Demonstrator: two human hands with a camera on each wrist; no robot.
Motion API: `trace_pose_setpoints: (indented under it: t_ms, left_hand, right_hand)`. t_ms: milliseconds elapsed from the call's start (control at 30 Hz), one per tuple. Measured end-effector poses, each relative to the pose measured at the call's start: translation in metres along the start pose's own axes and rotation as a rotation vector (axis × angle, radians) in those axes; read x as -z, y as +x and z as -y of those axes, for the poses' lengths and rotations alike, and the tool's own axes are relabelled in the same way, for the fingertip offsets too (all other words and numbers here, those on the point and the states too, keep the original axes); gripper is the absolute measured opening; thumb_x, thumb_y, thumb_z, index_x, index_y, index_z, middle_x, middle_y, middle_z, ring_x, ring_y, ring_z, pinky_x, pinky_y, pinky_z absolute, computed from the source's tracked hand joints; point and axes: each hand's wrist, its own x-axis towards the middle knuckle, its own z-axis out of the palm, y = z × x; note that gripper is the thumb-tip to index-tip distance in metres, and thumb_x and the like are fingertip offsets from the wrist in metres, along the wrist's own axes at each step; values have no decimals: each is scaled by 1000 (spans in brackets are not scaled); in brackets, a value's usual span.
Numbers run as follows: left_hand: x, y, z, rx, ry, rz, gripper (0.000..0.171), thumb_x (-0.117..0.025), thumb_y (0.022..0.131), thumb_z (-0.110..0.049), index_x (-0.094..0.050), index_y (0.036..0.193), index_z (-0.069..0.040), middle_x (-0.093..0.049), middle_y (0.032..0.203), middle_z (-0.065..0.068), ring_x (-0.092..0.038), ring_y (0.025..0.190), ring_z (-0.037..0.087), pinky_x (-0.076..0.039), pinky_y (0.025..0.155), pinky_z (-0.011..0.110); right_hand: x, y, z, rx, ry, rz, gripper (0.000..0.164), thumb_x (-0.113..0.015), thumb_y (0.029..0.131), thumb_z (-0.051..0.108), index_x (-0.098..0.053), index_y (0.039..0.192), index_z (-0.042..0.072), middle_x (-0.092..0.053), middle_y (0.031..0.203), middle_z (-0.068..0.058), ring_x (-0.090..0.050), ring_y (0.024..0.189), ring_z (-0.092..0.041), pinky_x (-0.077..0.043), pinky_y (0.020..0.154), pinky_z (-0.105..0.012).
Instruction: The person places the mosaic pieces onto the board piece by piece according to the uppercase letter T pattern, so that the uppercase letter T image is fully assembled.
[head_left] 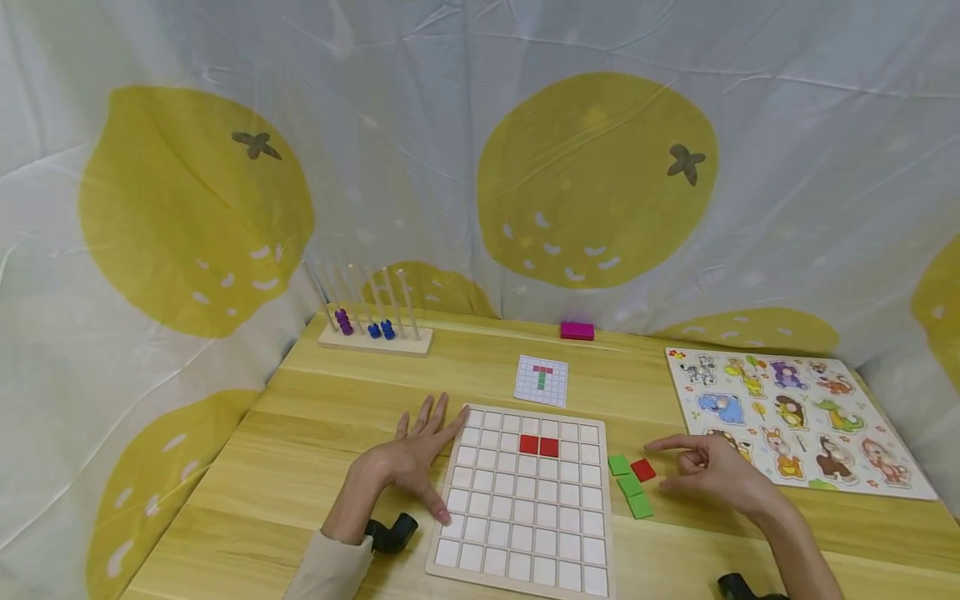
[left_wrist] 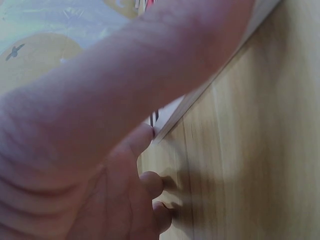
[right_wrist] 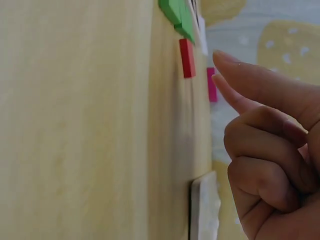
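Observation:
A wooden grid board with white squares lies on the table, two red tiles side by side near its top. Along its left edge my left hand rests with fingers spread, thumb and index finger at the frame; in the left wrist view a fingertip meets the board's corner. To the right of the board are several green tiles and a single red tile. My right hand hovers just right of that red tile, thumb and index finger apart, other fingers curled, nothing between them.
Behind the board lies a small pattern card showing a red and green T. A bead rack stands at the back left, and a magenta block sits by the curtain. An animal puzzle board occupies the right side.

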Motion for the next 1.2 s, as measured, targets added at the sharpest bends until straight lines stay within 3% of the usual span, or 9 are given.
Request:
trace_pose_setpoints:
  t_ms: [167,600,867,1200]
  left_hand:
    - [1,0,1,2,-2,-4,148,-99,60,-41,-1,168,-19,20,171,23,20,158,43,11,126,68]
    - [0,1,0,-14,-17,-9,147,-99,60,-39,-2,168,-17,21,170,23,20,158,45,12,125,69]
    - [0,0,0,-6,-10,-9,148,-100,59,-40,-2,168,-17,20,170,23,21,158,44,12,126,68]
    - [-1,1,1,-11,-6,-10,147,-99,60,-41,-2,168,-18,20,170,24,20,158,45,11,126,68]
  right_hand:
    - [4,-4,-7,9,25,26,55,-76,91,7,-56,139,-11,-19,66,0,-17,56,-20,-38,63,-23]
    - [-7,4,-5,-55,-22,-26,57,-81,86,7,-59,136,-10,-26,64,5,-18,56,-13,-33,56,-23]
    - [-11,9,-7,-52,31,-22,55,-80,86,3,-60,135,-11,-21,65,5,-17,57,-13,-30,55,-24]
    - [-13,10,-7,-95,0,-57,51,-81,86,6,-64,132,-7,-22,62,6,-20,55,-9,-27,52,-24]
